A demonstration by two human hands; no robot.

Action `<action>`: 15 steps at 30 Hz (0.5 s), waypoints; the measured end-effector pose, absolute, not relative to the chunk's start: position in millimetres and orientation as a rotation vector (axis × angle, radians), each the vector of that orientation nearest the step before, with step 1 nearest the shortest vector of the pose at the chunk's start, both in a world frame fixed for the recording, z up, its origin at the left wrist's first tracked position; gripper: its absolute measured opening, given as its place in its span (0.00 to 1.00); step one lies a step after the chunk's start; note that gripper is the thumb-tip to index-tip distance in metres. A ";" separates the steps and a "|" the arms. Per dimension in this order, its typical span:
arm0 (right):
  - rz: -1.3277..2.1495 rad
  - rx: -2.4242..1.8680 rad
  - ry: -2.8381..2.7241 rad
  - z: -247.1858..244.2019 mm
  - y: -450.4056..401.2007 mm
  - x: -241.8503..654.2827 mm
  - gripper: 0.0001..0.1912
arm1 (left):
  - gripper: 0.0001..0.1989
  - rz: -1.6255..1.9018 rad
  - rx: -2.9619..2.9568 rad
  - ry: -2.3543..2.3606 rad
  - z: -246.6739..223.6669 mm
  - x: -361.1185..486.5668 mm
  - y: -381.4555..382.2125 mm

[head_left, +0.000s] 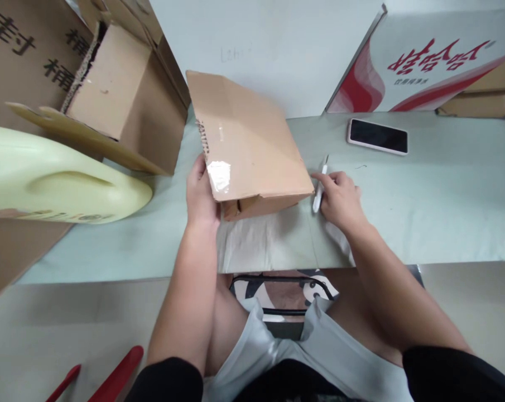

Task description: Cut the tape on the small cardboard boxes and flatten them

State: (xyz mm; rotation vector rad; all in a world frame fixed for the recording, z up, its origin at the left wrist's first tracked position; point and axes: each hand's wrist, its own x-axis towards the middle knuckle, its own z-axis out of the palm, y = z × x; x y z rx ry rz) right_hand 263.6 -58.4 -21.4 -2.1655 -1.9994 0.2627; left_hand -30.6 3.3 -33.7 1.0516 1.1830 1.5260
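A brown cardboard box (252, 139) stands tilted in front of me, with shiny clear tape near its lower left corner and a torn, corrugated left edge. My left hand (202, 192) grips that left side, its fingers partly hidden behind the cardboard. Just right of the box, my right hand (341, 198) is closed around a slim white craft knife (319, 195), whose narrow tip points away from me. The index finger crosses over the handle and reaches close to the box's right corner. My right thumb is hidden.
Cut cardboard boxes (152, 111) and a pale yellow bottle (59, 173) crowd the left. A phone (378, 137) lies at right, before a red-and-white printed carton (428, 61). The table's (445, 223) front edge runs above my lap. Red objects (118, 374) are low at left.
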 end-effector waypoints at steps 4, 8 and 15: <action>0.349 -2.015 -1.999 -31.4 -65.2 261.2 0.27 | 0.24 1.489 0.975 1.068 -23.5 -23.9 -4.1; 0.535 -1.482 -2.044 -39.0 -66.7 262.2 0.19 | 0.23 1.426 0.922 1.059 -7.9 -19.1 -12.7; 0.904 -1.165 -1.715 -33.3 -63.2 254.6 0.34 | 0.14 1.347 0.810 1.019 4.8 -14.8 -16.4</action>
